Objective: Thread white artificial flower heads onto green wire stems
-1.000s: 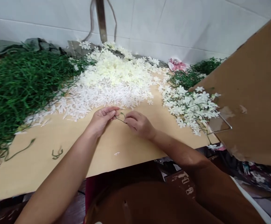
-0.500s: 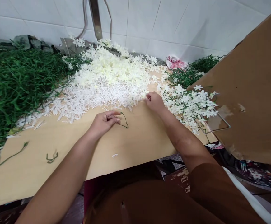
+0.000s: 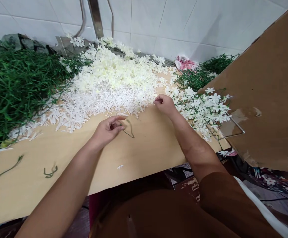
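My left hand (image 3: 110, 129) is above the middle of the table, its fingers closed on a thin green artificial stem (image 3: 129, 134) that bends out to the right. At the right edge of the pile of white artificial flowers (image 3: 119, 71), my right hand (image 3: 165, 104) has thumb and forefinger pinched together; what is between them is too small to make out. White tube ends of the flowers (image 3: 94, 102) face the near side of the pile. Beside my right forearm lie white flowers on green stems (image 3: 200, 107).
A big heap of green stems (image 3: 22, 82) covers the left. Loose stems (image 3: 51, 172) and a white scrap (image 3: 120, 167) lie on the tabletop (image 3: 139, 152). A cardboard sheet (image 3: 263, 99) leans at the right, near a bent metal wire (image 3: 241, 129). A pink-and-white cloth (image 3: 185, 62) sits by the tiled wall.
My left hand has shifted slightly left with the stem, whose upper part is now blurred. My right hand stays pinched at the pile's edge. The whole view has shifted a little.
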Available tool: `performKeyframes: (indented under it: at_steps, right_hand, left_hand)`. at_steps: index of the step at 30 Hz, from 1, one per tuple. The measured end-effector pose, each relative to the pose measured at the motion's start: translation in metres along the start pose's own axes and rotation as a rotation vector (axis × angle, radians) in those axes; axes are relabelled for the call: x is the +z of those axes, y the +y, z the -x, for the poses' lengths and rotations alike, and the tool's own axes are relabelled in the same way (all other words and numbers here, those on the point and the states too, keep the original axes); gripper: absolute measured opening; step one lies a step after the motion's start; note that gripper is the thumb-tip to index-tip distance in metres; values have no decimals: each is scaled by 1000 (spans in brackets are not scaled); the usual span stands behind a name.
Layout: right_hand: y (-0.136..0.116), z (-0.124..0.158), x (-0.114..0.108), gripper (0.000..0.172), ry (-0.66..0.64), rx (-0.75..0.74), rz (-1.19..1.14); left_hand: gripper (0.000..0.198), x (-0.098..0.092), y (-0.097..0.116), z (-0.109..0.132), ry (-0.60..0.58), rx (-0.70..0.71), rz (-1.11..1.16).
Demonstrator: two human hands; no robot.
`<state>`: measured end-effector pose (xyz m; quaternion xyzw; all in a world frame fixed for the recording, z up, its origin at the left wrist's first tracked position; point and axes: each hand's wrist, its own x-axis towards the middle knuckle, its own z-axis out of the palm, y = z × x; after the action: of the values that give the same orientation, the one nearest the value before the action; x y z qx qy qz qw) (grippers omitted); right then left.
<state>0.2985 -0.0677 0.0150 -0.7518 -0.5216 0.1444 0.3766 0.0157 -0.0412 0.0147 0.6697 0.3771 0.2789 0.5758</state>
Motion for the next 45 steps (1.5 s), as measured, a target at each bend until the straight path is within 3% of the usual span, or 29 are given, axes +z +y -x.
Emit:
performKeyframes:
  at_steps: [4, 7, 12, 16, 18, 21, 24, 28, 32, 35, 40, 45]
  right_hand:
    - [-2, 13, -13, 14, -64, 109, -253]
    - [-1, 24, -14, 12, -116, 91, -266]
    - [-18, 38, 4, 4, 7, -122, 32]
    - [-56, 46, 31, 15, -201, -255, 351]
    - [-72, 49, 44, 21, -271, -237, 490]
    - [-82, 51, 53, 17, -313, -210, 539]
    - [-74, 49, 50, 10, -314, -209, 424]
    - [-52, 40, 34, 9, -175, -157, 114]
    - [-34, 29, 17, 13, -118, 58, -306]
    - [-25, 23, 5, 16, -96, 186, -485]
    - [-8, 19, -7, 18, -55, 169, -535]
    - [4, 21, -1, 17, -39, 171, -448]
  left_hand:
    - [31, 2, 5, 3, 0, -10, 37]
    - [34, 1, 7, 5, -4, -19, 56]
    - [36, -1, 5, 4, -40, -33, 59]
    - [31, -1, 2, 3, -80, -36, 17]
    - [28, -2, 0, 4, -106, -44, -11]
    - [22, -4, 0, 5, -127, -51, -80]
    - [17, -5, 0, 6, -125, -7, -185]
    - [16, -5, -1, 5, -149, 84, -240]
    - [19, -5, -5, 2, -187, 101, -287]
    - [21, -6, -9, 1, -199, 103, -334]
    - [23, -8, -12, 1, -202, 127, -408]
    - [24, -8, -13, 0, -223, 175, -494]
